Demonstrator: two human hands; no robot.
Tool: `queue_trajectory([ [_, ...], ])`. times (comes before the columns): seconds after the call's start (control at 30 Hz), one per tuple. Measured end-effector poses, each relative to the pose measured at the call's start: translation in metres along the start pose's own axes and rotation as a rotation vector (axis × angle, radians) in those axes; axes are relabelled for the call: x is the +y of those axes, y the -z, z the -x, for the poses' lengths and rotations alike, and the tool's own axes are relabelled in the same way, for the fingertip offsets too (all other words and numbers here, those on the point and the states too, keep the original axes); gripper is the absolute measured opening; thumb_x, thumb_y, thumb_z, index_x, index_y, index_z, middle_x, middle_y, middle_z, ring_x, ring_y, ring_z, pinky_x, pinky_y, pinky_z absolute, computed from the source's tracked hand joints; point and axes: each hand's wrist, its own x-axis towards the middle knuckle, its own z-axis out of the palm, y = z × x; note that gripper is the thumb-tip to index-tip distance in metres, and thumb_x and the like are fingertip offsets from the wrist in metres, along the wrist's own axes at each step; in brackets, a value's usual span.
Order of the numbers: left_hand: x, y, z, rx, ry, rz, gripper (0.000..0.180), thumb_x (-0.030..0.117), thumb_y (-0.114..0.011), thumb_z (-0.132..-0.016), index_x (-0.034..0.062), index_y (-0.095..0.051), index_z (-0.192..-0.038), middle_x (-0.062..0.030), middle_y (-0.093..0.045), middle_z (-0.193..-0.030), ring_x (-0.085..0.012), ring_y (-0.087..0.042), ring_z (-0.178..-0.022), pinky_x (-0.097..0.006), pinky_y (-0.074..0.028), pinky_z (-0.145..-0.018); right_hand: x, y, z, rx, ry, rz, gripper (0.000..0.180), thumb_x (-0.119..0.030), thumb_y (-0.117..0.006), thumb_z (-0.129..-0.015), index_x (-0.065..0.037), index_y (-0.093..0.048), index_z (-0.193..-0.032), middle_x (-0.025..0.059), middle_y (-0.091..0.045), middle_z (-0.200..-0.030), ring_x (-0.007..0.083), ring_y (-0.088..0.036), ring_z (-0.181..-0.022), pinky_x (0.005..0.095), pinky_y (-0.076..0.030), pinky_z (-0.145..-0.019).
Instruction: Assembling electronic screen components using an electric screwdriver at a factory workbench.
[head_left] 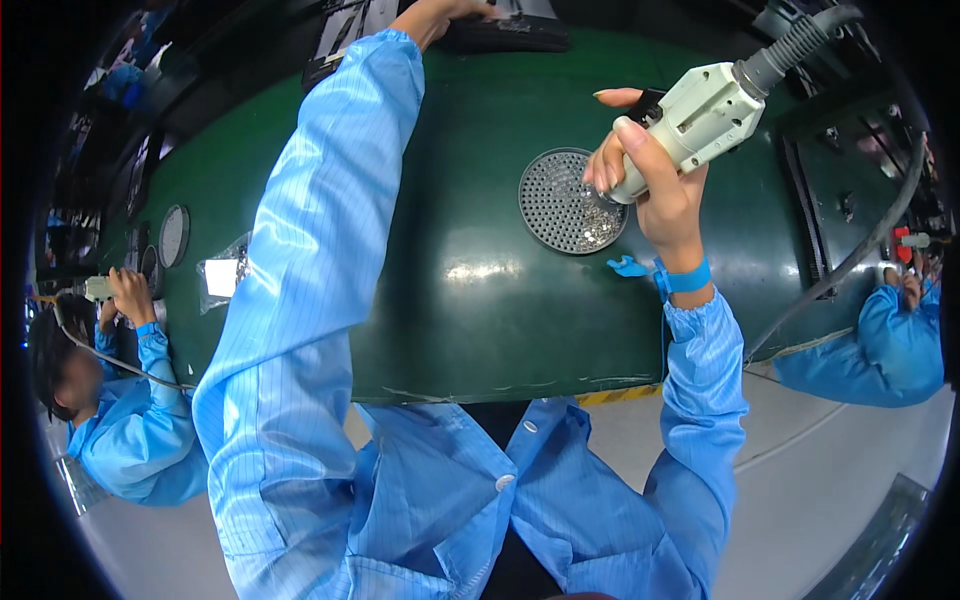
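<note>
My right hand [662, 180] is wrapped round a pale electric screwdriver [705, 112], which tilts with its corrugated cable end up and to the right. Its nose end is over the right part of a round grey perforated tray [550, 200]. Small shiny screws lie along that tray's lower right side. At the top edge, my left hand [440, 18] reaches far forward beside a flat black part [512, 36]. Its fingers are partly cut off by the picture's edge, so I cannot tell whether they grip the part. A blue wrist strap [688, 278] circles my right wrist.
The green table [470, 330] carries a clear bag with a white label [222, 278] and another round tray [174, 236] at left. A black rail [805, 215] stands at right, near a hanging grey cable [880, 235]. Co-workers in blue sit left [150, 440] and right [870, 350].
</note>
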Motion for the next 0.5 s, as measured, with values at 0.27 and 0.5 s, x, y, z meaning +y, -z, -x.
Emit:
queue_trajectory([
  [0.27,0.049,-0.02,0.106,0.427,-0.058,0.29,0.016,0.006,-0.069,-0.085,-0.0093,-0.066,-0.089,-0.0117,-0.067,-0.078,-0.0205,-0.065,-0.067,-0.035,-0.053,-0.059,-0.002,-0.003,-0.008,0.067,0.103,-0.121,0.026,-0.005,-0.067,-0.084,0.009,-0.062,-0.106,0.0023,-0.052,-0.057,0.011,-0.051,-0.045,0.0258,-0.042,-0.045],
  [0.5,0.028,-0.062,0.348,0.329,0.001,0.342,0.044,0.026,-0.079,-0.084,-0.0057,-0.058,-0.105,-0.0112,-0.068,-0.095,-0.0147,-0.068,-0.082,-0.029,-0.057,-0.07,-0.006,-0.001,-0.001,0.186,0.093,0.109,0.022,-0.009,-0.071,-0.086,0.007,-0.065,-0.1,0.0,-0.051,-0.054,0.0078,-0.044,-0.043,0.0238,-0.035,-0.044],
])
